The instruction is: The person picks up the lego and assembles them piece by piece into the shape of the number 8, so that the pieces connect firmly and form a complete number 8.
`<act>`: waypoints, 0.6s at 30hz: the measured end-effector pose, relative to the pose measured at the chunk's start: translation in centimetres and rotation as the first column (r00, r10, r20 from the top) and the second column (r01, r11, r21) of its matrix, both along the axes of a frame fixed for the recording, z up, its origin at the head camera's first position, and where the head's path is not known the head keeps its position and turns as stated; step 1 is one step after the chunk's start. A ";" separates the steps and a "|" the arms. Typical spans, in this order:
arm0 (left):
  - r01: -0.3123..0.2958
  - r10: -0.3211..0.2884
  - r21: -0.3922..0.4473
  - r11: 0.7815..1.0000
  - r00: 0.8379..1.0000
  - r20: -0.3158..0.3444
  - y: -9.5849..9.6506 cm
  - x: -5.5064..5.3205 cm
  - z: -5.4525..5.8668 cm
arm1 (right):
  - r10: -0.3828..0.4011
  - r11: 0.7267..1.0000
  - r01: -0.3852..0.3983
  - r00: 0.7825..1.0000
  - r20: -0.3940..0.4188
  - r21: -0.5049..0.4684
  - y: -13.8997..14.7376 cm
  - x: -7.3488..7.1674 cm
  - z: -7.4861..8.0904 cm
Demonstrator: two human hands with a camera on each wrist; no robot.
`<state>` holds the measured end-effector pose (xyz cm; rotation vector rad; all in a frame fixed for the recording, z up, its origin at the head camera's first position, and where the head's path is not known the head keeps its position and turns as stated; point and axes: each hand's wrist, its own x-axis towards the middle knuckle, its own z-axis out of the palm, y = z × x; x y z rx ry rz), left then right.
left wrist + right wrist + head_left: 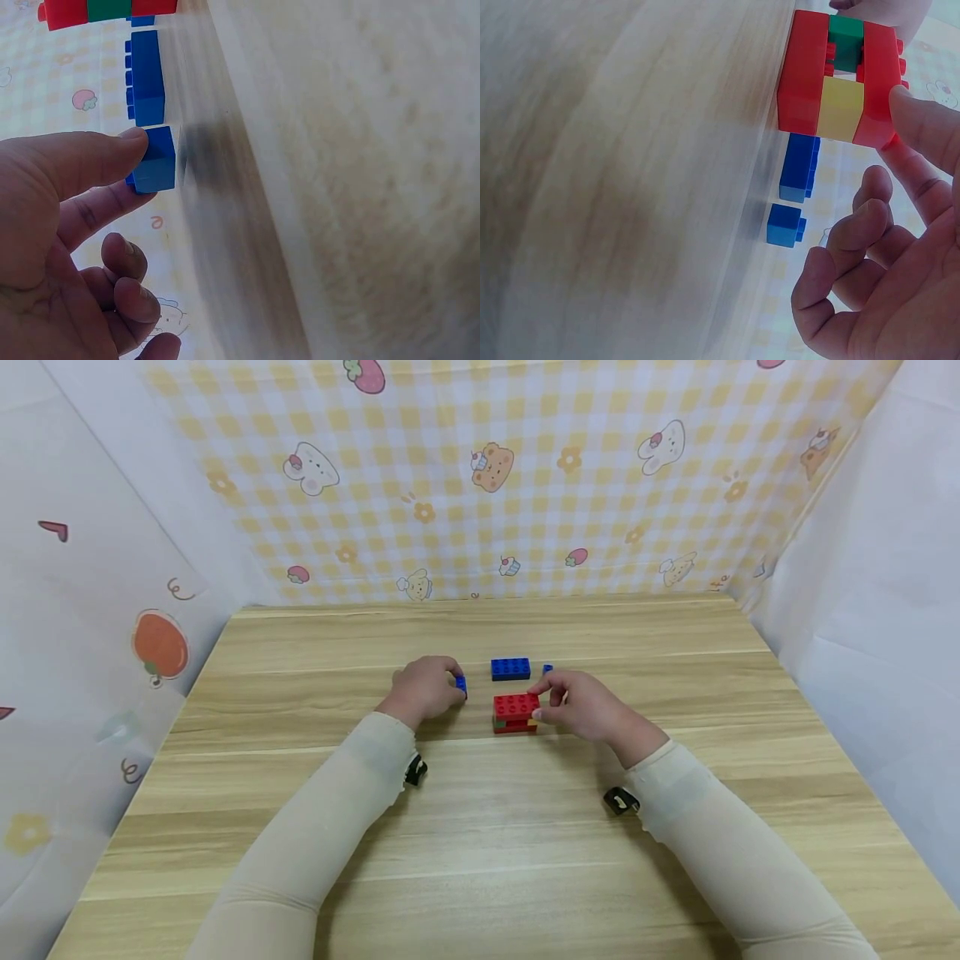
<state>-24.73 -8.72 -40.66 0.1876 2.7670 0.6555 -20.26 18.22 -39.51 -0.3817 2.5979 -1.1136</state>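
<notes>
My left hand (426, 687) pinches a small blue brick (156, 159) between thumb and index finger, close over the table, its other fingers loosely curled. To the right stands a built stack of bricks: a red brick (805, 75) at the bottom, a yellow brick (841, 109) and a green brick (846, 39) at the ends in the middle, and a studded red brick (516, 703) on top. At the right end of this top brick, my right hand (587, 706) pinches it with thumb and index finger. The gap between the yellow and green bricks shows in the right wrist view.
Behind the stack lies a long blue brick (510, 670), with a little blue brick (547, 668) to its right. Everything sits on a wood-grain table (480, 860). A checked cloth (420, 460) hangs along the back edge, and white cloths (870, 560) flank the sides.
</notes>
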 end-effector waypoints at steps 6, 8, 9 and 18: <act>0.007 -0.007 0.003 1.000 1.000 -0.001 0.0 0.0 0.1 | -0.001 1.000 0.001 1.000 -0.001 0.006 0.1 -0.1 0.0; 0.008 -0.008 0.001 1.000 1.000 -0.003 0.1 0.0 0.1 | -0.004 1.000 0.004 1.000 -0.001 0.009 0.0 0.0 0.0; 0.008 -0.008 -0.001 1.000 1.000 -0.004 0.1 0.0 0.2 | -0.004 1.000 0.004 1.000 -0.002 0.010 0.0 0.0 0.0; 0.007 -0.007 0.007 1.000 1.000 -0.014 0.1 0.1 0.3 | -0.006 1.000 0.006 1.000 -0.004 0.013 0.1 -0.1 -0.2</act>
